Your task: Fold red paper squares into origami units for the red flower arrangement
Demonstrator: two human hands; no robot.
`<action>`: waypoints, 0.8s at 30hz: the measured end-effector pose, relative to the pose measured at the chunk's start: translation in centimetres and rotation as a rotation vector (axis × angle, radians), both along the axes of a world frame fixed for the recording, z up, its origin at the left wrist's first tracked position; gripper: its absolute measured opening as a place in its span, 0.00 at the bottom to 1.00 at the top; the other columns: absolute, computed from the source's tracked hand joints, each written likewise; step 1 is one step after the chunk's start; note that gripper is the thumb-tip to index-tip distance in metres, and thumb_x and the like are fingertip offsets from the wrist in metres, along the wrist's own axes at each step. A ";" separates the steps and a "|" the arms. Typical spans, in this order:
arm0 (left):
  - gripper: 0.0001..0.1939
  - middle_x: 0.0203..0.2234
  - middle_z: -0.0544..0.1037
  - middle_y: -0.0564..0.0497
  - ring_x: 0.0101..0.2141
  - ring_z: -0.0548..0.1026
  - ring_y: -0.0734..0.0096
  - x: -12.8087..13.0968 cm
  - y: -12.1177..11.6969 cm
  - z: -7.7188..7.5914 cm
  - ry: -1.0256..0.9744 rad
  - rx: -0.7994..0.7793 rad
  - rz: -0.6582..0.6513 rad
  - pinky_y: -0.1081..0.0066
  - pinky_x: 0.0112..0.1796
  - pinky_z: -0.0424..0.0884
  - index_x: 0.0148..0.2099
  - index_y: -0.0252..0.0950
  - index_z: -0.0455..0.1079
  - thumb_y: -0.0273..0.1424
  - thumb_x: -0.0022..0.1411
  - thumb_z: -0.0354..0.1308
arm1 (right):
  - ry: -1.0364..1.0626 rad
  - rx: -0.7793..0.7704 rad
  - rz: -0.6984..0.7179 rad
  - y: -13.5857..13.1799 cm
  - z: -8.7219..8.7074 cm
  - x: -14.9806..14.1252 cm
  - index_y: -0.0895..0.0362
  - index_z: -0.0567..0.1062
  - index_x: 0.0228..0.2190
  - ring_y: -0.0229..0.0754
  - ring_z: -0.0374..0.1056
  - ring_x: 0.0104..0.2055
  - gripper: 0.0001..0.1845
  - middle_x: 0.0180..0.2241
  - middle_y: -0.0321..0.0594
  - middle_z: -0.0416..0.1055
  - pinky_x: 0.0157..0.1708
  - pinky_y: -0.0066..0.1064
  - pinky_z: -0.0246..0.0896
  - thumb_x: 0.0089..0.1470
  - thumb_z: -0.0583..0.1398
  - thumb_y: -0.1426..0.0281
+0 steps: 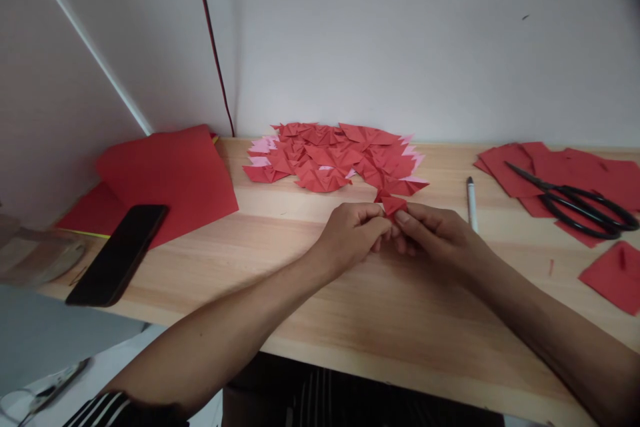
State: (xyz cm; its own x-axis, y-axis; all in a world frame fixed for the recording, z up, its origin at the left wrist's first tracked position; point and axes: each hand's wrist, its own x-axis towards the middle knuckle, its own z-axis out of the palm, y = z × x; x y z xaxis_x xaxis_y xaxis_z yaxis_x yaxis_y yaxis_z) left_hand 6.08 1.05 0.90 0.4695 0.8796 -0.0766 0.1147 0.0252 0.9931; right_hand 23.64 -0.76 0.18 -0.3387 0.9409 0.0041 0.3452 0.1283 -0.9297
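- Between both hands, near the middle of the pale wooden tabletop [410, 333], a small folded red paper piece [393, 205] sits just in front of the folded cluster.
- The right hand [443, 230] pinches it between thumb and fingers; the left hand [350, 233] closes on its near side, fingertips partly hidden.
- Toward the back edge, a spread of pointed, folded red paper shapes [330, 157] overlaps pink paper shapes [413, 155]. These look already folded; the piece in hand appears only partly worked, though its exact stage cannot be told.
- A slim white pen with a dark tip [471, 203] lies to the right.
- Near the back right corner, black-handled scissors [563, 191] rest on flat red paper pieces [510, 177], seemingly unfolded.
- Toward the left edge, a black smartphone [120, 253] overlaps large red paper sheets [170, 173], apparently uncut.
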 end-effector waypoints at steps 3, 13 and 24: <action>0.11 0.14 0.65 0.57 0.17 0.60 0.81 0.0 0.1 -0.1 -0.007 -0.016 0.006 0.77 0.21 0.57 0.22 0.34 0.64 0.29 0.56 0.50 | 0.073 -0.092 -0.002 0.1 -0.1 0.0 0.55 0.70 0.25 0.34 0.60 0.20 0.23 0.20 0.35 0.68 0.22 0.27 0.56 0.61 0.52 0.52; 0.10 0.15 0.67 0.55 0.17 0.64 0.80 -0.1 0.5 0.3 -0.139 -0.048 0.113 0.78 0.19 0.59 0.25 0.33 0.67 0.28 0.57 0.51 | -0.073 0.369 -0.324 -0.3 0.5 0.1 0.51 0.70 0.36 0.40 0.68 0.32 0.08 0.31 0.37 0.70 0.29 0.31 0.63 0.57 0.60 0.62; 0.12 0.20 0.73 0.52 0.18 0.65 0.81 -0.1 0.3 0.1 -0.119 0.025 0.070 0.78 0.21 0.61 0.25 0.32 0.71 0.29 0.59 0.52 | -0.122 0.430 -0.325 -0.6 0.1 -0.4 0.51 0.70 0.39 0.39 0.69 0.33 0.08 0.36 0.38 0.72 0.27 0.31 0.64 0.56 0.62 0.66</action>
State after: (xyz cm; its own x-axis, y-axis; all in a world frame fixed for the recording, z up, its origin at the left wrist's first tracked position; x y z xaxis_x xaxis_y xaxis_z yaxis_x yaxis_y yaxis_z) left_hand 5.99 1.35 0.99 0.4114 0.9115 -0.0013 -0.0049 0.0037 1.0000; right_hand 23.26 -1.37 0.32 -0.0531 0.9192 0.3902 0.5326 0.3567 -0.7676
